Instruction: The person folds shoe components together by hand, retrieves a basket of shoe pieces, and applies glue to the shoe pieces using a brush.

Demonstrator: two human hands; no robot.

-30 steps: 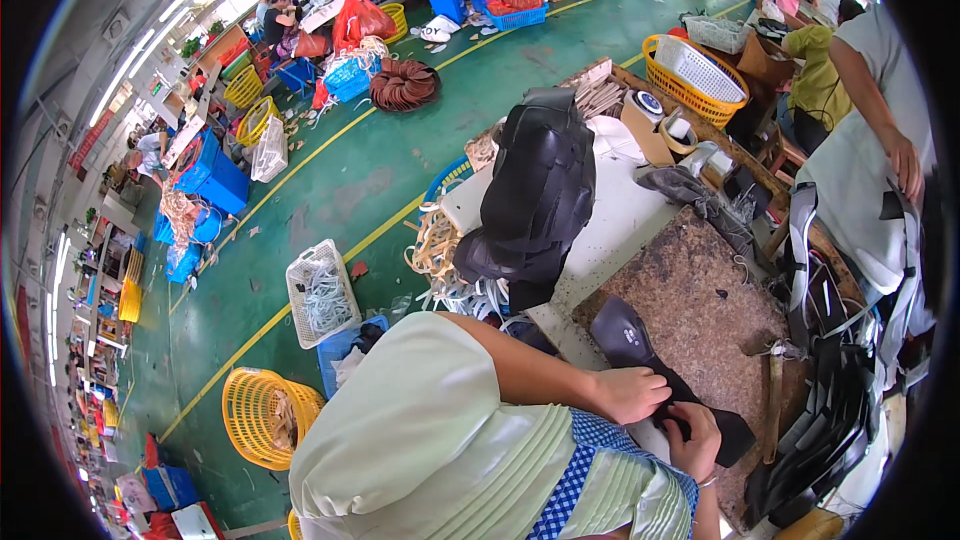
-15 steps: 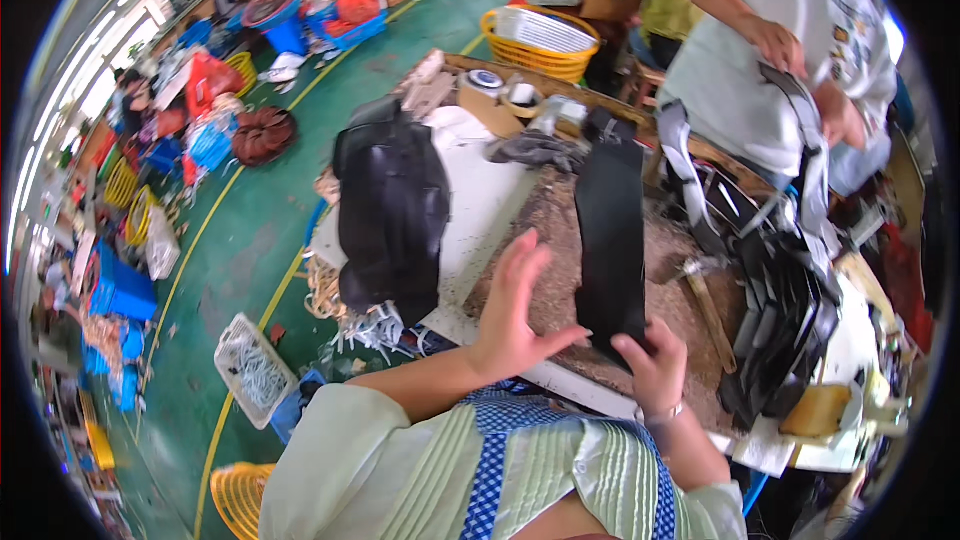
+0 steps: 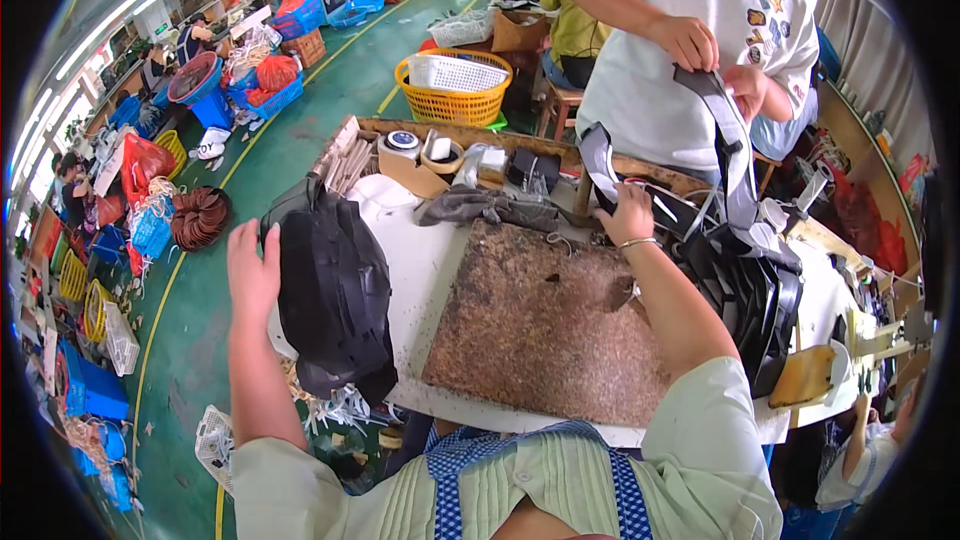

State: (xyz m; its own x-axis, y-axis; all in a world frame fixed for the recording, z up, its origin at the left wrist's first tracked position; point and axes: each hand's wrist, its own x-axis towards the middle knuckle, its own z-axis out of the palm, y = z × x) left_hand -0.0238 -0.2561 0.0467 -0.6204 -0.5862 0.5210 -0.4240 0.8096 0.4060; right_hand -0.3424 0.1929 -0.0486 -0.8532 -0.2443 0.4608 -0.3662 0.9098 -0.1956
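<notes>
Two hands are at work, well apart from each other, on a bench covered by a speckled brown cutting board (image 3: 545, 325). The left hand (image 3: 252, 275) is spread, with the palm laid against the left side of a tall stack of black leather pieces (image 3: 335, 295) that stands at the left edge of the white table (image 3: 410, 250). The right hand (image 3: 628, 215) is reaching to the far side of the board, with its fingers curled down on a dark strap piece (image 3: 600, 162); whether it really pinches the piece I cannot tell, because the fingers hide the contact. I judge that the step in hand is picking up a new piece while the stack is kept steady. The next move would ask for a firm grip on the strap and bringing it flat onto the board, without pushing the stack over the table edge. Across the bench another person (image 3: 700, 30) holds a grey strap (image 3: 735, 155) in both hands, and a pile of black straps (image 3: 750, 290) lies at the right.
</notes>
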